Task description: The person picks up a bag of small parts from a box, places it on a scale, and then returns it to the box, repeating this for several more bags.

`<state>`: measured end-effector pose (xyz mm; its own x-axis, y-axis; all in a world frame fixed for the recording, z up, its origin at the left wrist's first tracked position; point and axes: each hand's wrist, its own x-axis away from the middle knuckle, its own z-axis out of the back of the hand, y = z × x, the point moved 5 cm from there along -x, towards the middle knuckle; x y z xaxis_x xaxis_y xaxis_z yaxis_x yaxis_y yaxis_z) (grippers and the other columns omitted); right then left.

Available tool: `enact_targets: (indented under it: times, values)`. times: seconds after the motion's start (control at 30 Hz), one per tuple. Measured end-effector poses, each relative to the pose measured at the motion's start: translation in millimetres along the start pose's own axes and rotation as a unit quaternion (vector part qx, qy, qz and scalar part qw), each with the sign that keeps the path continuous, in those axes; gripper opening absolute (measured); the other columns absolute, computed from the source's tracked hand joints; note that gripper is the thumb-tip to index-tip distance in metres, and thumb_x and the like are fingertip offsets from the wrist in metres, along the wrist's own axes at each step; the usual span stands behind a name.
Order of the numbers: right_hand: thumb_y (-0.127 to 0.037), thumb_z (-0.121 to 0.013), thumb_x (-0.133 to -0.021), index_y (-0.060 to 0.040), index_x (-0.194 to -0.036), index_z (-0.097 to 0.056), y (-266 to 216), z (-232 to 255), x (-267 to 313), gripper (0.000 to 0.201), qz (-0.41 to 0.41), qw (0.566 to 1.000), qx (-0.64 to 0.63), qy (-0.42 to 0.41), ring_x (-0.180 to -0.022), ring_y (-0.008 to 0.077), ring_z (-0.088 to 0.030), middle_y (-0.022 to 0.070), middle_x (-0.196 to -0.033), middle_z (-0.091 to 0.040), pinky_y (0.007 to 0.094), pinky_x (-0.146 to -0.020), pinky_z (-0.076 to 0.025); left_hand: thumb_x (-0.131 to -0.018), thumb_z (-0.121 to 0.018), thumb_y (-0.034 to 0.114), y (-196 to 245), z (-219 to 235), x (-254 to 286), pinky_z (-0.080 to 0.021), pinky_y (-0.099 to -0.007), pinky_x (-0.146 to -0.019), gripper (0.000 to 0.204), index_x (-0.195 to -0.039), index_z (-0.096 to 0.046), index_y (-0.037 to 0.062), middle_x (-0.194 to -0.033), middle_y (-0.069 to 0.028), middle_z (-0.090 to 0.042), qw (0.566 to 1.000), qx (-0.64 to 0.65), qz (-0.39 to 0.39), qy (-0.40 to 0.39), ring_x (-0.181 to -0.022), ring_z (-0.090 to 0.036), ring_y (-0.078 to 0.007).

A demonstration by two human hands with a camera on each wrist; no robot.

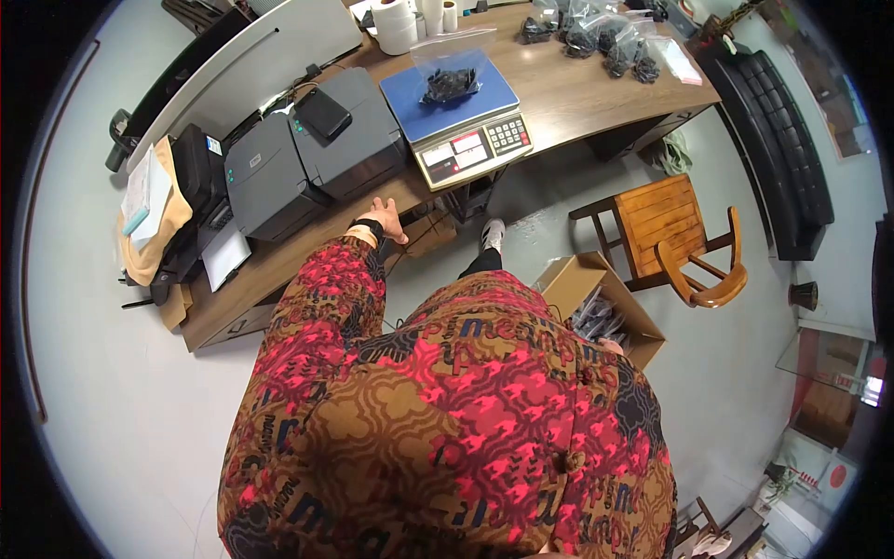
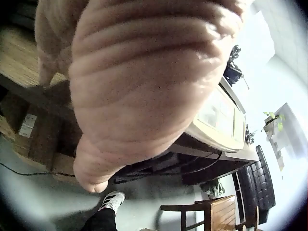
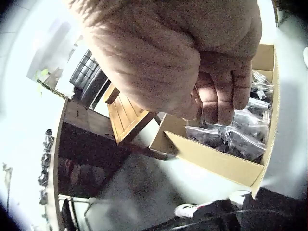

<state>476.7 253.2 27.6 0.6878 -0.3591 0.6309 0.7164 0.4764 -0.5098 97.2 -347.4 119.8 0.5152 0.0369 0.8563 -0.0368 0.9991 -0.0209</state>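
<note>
My left hand (image 1: 385, 221) rests at the front edge of the wooden desk, fingers spread and holding nothing; its palm (image 2: 144, 86) fills much of the left wrist view. To its right stands a weighing scale (image 1: 466, 154) with a blue platform. A clear zip bag of black pieces (image 1: 452, 86) sits on that platform. My right hand (image 3: 192, 53) hangs over an open cardboard box (image 3: 216, 159), its fingers loosely bent with nothing visible in them. Inside the box lie several clear zip bags (image 3: 245, 142) with dark contents. In the head view, my body hides most of this hand.
Two dark printers (image 1: 349, 130) stand on the desk left of the scale. More bagged black pieces (image 1: 582, 42) and white paper rolls (image 1: 395, 26) are along the back. A wooden chair (image 1: 656, 228) stands beside the box. A brown carton (image 2: 41, 137) sits under the desk.
</note>
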Motion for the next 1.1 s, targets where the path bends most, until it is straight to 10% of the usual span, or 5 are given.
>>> enact_targets:
  times: [0.1, 0.17, 0.7, 1.1]
  values:
    - [-0.019, -0.063, -0.074, -0.0081, -0.080, -0.068, 26.4, -9.2, -5.6, 0.013, -0.116, 0.993, 0.014, -0.019, -0.070, 0.0308, -0.064, 0.0120, -0.077, -0.067, 0.0394, -0.063, -0.049, -0.068, -0.078, 0.047, 2.0, 3.4, -1.0, -0.025, -0.0520, -0.112, 0.118, -0.150, -0.001, 0.0099, -0.155, -0.0213, 0.001, 1.000, 0.007, 0.009, -0.006, -0.143, -0.011, -0.0356]
    - [-0.021, -0.067, -0.072, -0.0087, -0.080, -0.068, 6.7, -11.7, -1.5, 0.015, 0.155, 0.927, 0.342, 0.006, -0.077, 0.0327, -0.065, 0.0137, -0.081, -0.068, 0.0427, -0.067, -0.050, -0.069, -0.077, 0.048, 1.8, 1.0, -4.3, -0.026, -0.0523, -0.111, 0.117, -0.150, -0.002, 0.0104, -0.155, -0.0210, 0.001, 1.000, 0.002, 0.011, -0.003, -0.143, -0.011, -0.0354]
    - [-0.022, -0.066, -0.071, -0.0057, -0.078, -0.066, 21.7, -7.8, -15.7, 0.018, 0.039, 0.958, 0.285, -0.019, -0.084, 0.0362, -0.063, 0.0171, -0.084, -0.066, 0.0448, -0.071, -0.049, -0.070, -0.076, 0.047, 4.8, 5.6, 7.0, -0.024, -0.0513, -0.112, 0.117, -0.150, 0.002, 0.0085, -0.155, -0.0224, 0.004, 1.000, -0.003, 0.006, -0.004, -0.143, -0.009, -0.0362]
    - [-0.026, -0.067, -0.068, -0.0094, -0.077, -0.069, 25.0, -14.1, -8.5, 0.018, 0.101, 0.930, 0.353, -0.008, -0.082, 0.0346, -0.064, 0.0139, -0.081, -0.067, 0.0442, -0.070, -0.051, -0.070, -0.076, 0.049, 6.3, 8.2, 0.8, -0.024, -0.0510, -0.112, 0.119, -0.150, 0.002, 0.0081, -0.155, -0.0227, 0.002, 1.000, -0.010, 0.007, -0.010, -0.143, -0.010, -0.0364]
